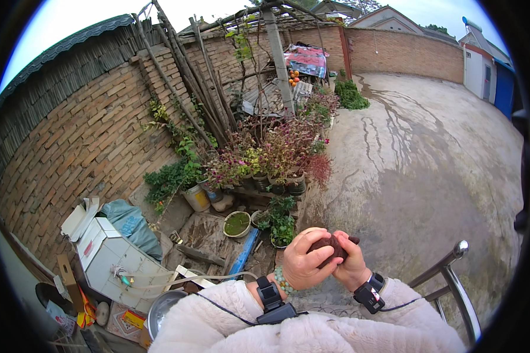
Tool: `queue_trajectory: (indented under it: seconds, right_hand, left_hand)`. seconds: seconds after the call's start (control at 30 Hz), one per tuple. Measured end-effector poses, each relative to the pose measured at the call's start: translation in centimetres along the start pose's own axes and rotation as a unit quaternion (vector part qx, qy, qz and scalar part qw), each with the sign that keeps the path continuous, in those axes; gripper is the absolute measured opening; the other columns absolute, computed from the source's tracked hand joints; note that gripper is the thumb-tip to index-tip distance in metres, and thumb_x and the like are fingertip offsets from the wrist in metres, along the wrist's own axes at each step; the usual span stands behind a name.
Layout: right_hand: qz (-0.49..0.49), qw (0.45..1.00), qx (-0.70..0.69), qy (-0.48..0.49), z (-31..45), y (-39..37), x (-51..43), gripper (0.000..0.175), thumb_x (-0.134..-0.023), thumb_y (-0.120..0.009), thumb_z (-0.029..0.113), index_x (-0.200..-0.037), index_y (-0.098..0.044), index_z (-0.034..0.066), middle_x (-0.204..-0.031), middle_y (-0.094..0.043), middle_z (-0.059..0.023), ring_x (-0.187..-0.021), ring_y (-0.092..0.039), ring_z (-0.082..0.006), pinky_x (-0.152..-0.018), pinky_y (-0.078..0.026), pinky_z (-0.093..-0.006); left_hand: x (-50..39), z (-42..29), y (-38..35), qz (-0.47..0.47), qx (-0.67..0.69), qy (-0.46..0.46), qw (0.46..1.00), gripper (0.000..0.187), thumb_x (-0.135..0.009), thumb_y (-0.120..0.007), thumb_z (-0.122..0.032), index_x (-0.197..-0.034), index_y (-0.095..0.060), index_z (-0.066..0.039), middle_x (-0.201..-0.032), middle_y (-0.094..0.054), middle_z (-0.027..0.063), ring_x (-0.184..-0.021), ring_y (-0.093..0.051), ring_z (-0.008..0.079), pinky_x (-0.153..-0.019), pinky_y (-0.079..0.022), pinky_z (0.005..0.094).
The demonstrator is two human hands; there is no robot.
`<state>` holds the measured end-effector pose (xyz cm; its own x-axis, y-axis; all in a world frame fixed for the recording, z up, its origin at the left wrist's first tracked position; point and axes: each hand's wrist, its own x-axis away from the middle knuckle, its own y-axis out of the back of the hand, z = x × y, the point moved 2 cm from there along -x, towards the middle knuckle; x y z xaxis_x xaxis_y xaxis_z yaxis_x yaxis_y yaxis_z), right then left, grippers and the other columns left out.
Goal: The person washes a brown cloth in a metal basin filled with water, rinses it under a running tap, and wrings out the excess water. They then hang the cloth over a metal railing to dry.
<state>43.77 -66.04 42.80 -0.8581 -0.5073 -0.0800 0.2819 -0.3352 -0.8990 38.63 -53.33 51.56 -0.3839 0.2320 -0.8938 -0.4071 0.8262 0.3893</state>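
Observation:
A dark reddish-brown rounded bundle point(339, 252), seemingly of yarn or cloth, is held between both hands in front of my body. My left hand point(304, 261) wraps its near and left sides, fingers curled over it. On the right side, my right hand point(351, 264) grips it with the fingers closed, and a short dark end sticks out beyond them. The fingers hide much of the bundle. A green bead bracelet point(282, 280) circles my left wrist, and both wrists carry black strapped devices with cables.
A chrome railing point(461, 282) rises at the right. To the left are a white-tiled counter point(110, 256) with a hose point(194, 279), a metal basin point(161, 309) and a blue plank point(244, 252). Potted plants point(265, 167) line the concrete yard point(433, 185), beside a brick wall point(84, 141).

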Motion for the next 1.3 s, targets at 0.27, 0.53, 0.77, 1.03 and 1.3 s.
queue_trajectory:
  seconds: [0.27, 0.53, 0.77, 1.03, 1.3]
  right_hand:
    - [0.051, 0.973, 0.069, -0.215, 0.5, 2.9, -0.7, 0.016, -0.093, -0.055, 0.018, -0.08, -0.059, 0.0107, -0.08, -0.061, -0.0013, -0.072, -0.058, -0.0128, -0.064, -0.049, -0.0292]
    - [-0.039, 0.898, 0.251, -0.36, 0.1, 6.2, -2.6, 0.037, -0.096, -0.059, 0.033, -0.065, -0.055, 0.0115, -0.056, -0.051, 0.0019, -0.049, -0.046, -0.0117, -0.045, -0.036, -0.0307]
    - [-0.047, 0.831, 0.38, -0.404, -0.7, 6.5, -3.0, 0.034, -0.091, -0.065, 0.027, -0.064, -0.056, 0.0081, -0.064, -0.058, -0.0013, -0.056, -0.051, -0.0122, -0.054, -0.042, -0.0314]
    - [-0.014, 0.816, 0.441, -0.374, -0.4, 4.3, -3.1, 0.039, -0.094, -0.062, 0.029, -0.064, -0.051, 0.0058, -0.071, -0.062, -0.0091, -0.064, -0.057, -0.0178, -0.06, -0.048, -0.0348]
    - [0.006, 0.801, 0.49, -0.345, -0.7, 4.3, -3.3, 0.04, -0.096, -0.058, 0.027, -0.063, -0.048, 0.006, -0.075, -0.065, -0.0124, -0.068, -0.061, -0.0218, -0.066, -0.051, -0.0373]
  left_hand:
    - [1.8, -1.1, -1.6, 0.129, 0.007, -0.108, 0.986, 0.022, -0.061, -0.078, -0.008, -0.075, -0.061, -0.01, -0.102, -0.06, 0.0097, -0.096, -0.062, 0.0312, -0.076, -0.056, 0.0387]
    - [3.6, -1.1, -4.1, 0.194, 0.012, -0.171, 0.966, 0.019, -0.059, -0.065, -0.014, -0.075, -0.055, -0.01, -0.091, -0.059, 0.006, -0.092, -0.059, 0.0269, -0.072, -0.051, 0.037]
    - [6.2, -0.8, -5.2, 0.266, 0.024, -0.208, 0.941, 0.019, -0.059, -0.062, -0.019, -0.072, -0.052, -0.011, -0.083, -0.051, 0.005, -0.084, -0.056, 0.0252, -0.071, -0.049, 0.0352]
    - [6.4, -1.5, -5.2, 0.26, 0.019, -0.277, 0.925, 0.019, -0.057, -0.059, -0.024, -0.068, -0.049, -0.012, -0.081, -0.049, 0.0054, -0.081, -0.055, 0.0257, -0.073, -0.049, 0.0363]
    - [8.0, -1.6, -6.2, 0.315, -0.022, -0.304, 0.899, 0.015, -0.06, -0.059, -0.027, -0.066, -0.053, -0.015, -0.082, -0.052, 0.002, -0.076, -0.053, 0.023, -0.069, -0.045, 0.0346]
